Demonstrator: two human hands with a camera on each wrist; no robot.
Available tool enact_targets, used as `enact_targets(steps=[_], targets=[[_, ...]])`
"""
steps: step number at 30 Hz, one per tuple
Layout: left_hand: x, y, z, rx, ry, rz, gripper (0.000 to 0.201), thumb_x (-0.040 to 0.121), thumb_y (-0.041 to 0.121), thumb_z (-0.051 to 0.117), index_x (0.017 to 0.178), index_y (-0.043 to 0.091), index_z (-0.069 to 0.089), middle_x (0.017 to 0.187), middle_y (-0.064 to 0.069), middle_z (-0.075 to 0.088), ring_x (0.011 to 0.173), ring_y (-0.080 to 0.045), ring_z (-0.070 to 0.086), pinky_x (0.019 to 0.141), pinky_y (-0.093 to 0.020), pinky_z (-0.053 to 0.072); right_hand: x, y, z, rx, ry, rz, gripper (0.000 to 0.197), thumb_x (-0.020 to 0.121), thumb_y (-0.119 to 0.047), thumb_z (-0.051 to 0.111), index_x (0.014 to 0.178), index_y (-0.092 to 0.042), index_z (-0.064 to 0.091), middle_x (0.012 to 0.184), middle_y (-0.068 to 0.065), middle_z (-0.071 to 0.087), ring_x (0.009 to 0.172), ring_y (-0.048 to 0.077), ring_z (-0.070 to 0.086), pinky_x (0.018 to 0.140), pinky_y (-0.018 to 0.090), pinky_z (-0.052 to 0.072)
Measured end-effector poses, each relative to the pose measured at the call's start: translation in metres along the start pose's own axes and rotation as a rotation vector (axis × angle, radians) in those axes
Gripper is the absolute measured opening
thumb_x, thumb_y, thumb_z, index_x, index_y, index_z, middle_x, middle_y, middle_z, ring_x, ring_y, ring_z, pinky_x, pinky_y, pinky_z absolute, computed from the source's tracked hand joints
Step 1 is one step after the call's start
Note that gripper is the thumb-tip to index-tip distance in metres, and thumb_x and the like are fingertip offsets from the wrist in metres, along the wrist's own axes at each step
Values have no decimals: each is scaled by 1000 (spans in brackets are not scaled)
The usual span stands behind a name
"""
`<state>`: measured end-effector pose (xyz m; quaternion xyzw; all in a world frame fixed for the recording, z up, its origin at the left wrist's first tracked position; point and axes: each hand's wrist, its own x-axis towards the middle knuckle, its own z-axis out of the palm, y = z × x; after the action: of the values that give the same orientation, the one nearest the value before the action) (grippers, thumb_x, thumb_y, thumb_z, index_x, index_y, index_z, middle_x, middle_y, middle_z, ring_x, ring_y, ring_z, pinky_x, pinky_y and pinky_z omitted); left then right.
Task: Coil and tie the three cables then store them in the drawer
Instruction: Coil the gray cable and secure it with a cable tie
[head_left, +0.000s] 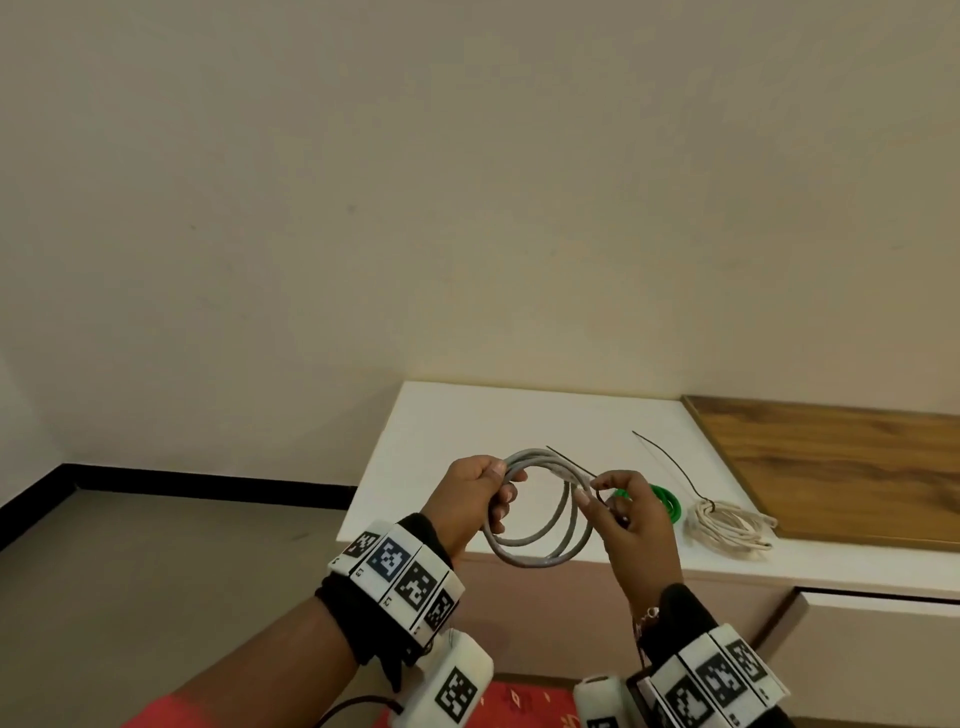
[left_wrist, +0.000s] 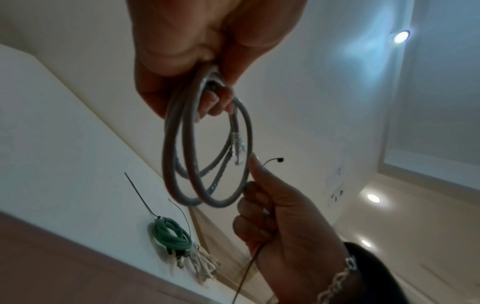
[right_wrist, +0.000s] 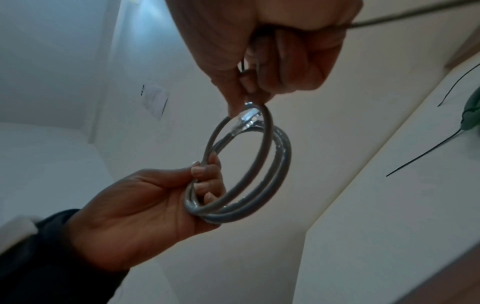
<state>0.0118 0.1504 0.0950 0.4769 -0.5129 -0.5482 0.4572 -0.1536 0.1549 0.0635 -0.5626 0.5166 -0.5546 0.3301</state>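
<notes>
My left hand grips the left side of a coiled grey network cable, held in the air in front of the cabinet. My right hand holds a black zip tie in its curled fingers, and its thumb and forefinger pinch the coil's right side by the clear plugs. The grey cable makes about three loops. A green coiled cable and a white coiled cable, each with a zip tie round it, lie on the white cabinet top.
A wooden panel covers the cabinet's right part. Below the top at lower right is a drawer front with a dark gap above it. A red patterned rug lies by my feet. A plain wall stands behind.
</notes>
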Motion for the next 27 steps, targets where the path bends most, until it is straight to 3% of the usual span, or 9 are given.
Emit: enact_targets(steps=[4, 7, 9, 13, 16, 20, 22, 24, 27], targets=[[-2, -1, 1, -45, -26, -24, 35, 100, 14, 25, 82, 10, 55, 59, 1, 41, 47, -8, 36, 47, -19, 35, 2, 0, -2, 13, -13, 51, 7, 87, -16, 58, 94, -18, 61, 62, -6, 49, 60, 8, 44, 56, 19, 35], [-2, -3, 1, -51, -35, -31, 35, 100, 16, 25, 82, 10, 55, 56, 3, 43, 43, -6, 37, 47, -19, 34, 4, -5, -6, 136, -139, 194, 20, 92, -17, 49, 86, -11, 67, 40, -11, 41, 39, 2, 30, 38, 13, 25], [-2, -4, 1, -58, -46, -37, 36, 100, 16, 25, 81, 10, 55, 54, 5, 44, 42, -6, 37, 48, -20, 33, 5, -7, -8, 152, -142, 202, 24, 93, -15, 47, 84, -6, 67, 35, -10, 40, 37, 2, 25, 35, 12, 22], [-2, -5, 4, -89, -53, -48, 37, 101, 16, 24, 80, 9, 54, 52, 5, 43, 41, -6, 37, 49, -22, 31, 7, -3, -8, 147, -112, 176, 24, 94, -13, 46, 82, -3, 64, 38, -10, 44, 36, 1, 31, 35, 8, 26], [-2, -5, 7, -80, -48, -35, 37, 100, 16, 25, 80, 9, 55, 53, 5, 43, 41, -5, 37, 47, -19, 32, 6, 1, -4, 131, -69, 139, 27, 95, -12, 44, 78, -5, 63, 55, 11, 53, 39, 1, 38, 37, 9, 31], [-3, -6, 8, -80, -47, -24, 37, 101, 15, 24, 81, 9, 55, 54, 5, 43, 42, -5, 36, 48, -20, 30, 6, 1, -1, 105, 21, 109, 33, 95, -13, 43, 69, -15, 63, 66, 6, 65, 60, 13, 56, 43, 7, 38], [-3, -6, 8, -81, -48, -20, 37, 101, 16, 24, 82, 9, 56, 54, 5, 43, 43, -5, 36, 49, -20, 30, 5, -3, -2, 164, 9, 140, 31, 95, -14, 44, 71, -12, 64, 67, 9, 63, 46, 0, 53, 39, 6, 35], [-3, -7, 8, -74, -48, -16, 37, 101, 17, 24, 84, 10, 56, 54, 5, 43, 44, -6, 36, 49, -20, 30, 3, -7, -2, 221, 7, 167, 28, 95, -16, 44, 74, -12, 63, 67, 9, 60, 37, -3, 48, 37, 5, 32], [-3, -8, 10, -63, -39, 1, 38, 101, 16, 23, 84, 10, 57, 54, 5, 42, 43, -5, 36, 48, -19, 30, 2, -9, 0, 293, 27, 191, 26, 95, -17, 44, 76, -17, 63, 65, 5, 57, 45, 0, 51, 41, 8, 38]])
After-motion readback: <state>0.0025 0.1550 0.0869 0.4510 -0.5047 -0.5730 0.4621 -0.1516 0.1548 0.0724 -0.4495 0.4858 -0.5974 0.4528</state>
